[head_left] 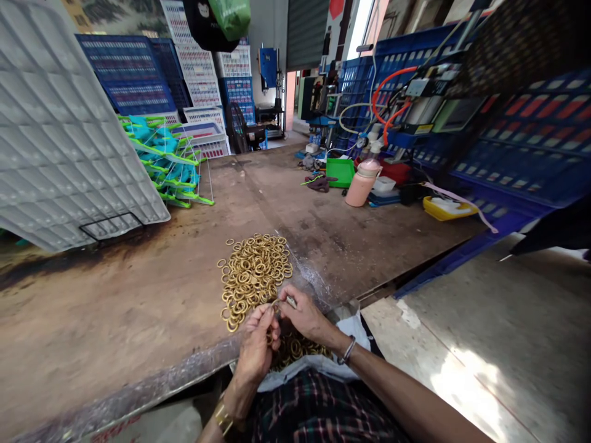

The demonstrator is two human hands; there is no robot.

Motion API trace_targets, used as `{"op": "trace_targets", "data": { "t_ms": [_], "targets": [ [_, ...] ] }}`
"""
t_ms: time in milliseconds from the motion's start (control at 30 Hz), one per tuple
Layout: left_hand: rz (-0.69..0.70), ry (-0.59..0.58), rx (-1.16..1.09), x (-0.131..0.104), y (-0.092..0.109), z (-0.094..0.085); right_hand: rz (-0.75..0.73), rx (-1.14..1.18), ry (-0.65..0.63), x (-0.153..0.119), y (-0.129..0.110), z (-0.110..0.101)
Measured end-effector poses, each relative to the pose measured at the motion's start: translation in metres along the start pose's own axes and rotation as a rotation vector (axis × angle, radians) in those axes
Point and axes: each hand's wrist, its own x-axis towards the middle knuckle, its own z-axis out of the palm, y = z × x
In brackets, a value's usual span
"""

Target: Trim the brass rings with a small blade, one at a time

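A heap of brass-coloured rings (256, 267) lies on the wooden table in front of me. Below it, at the table's edge, my left hand (258, 335) is closed, pinching a brass ring at its fingertips. My right hand (302, 312) meets it from the right, with its fingers closed round a small greyish object (290, 301) whose kind I cannot make out. The fingertips of both hands nearly touch and partly hide the ring. Beneath my hands, an open white bag (353, 326) on my lap holds more brass rings (298, 349).
Stacked ribbed white trays (69, 123) stand at left, beside green and turquoise hangers (170, 160). Farther right on the table are a pink bottle (362, 184), a green tray (340, 173) and a yellow container (447, 209). Blue crates (521, 135) and a machine with orange hoses (422, 104) stand at right.
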Motion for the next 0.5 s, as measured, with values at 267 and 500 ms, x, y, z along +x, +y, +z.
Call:
{"op": "trace_targets", "data": {
  "t_ms": [267, 500],
  "targets": [
    [0.128, 0.024, 0.440, -0.0036, 0.0025, -0.0073, 0.020, -0.097, -0.031, 0.0023, -0.0068, 0.0014],
    [0.007, -0.089, 0.196, -0.0050, 0.0000, -0.0051, 0.006, -0.129, -0.025, 0.0005, -0.0039, 0.0011]
  ]
}}
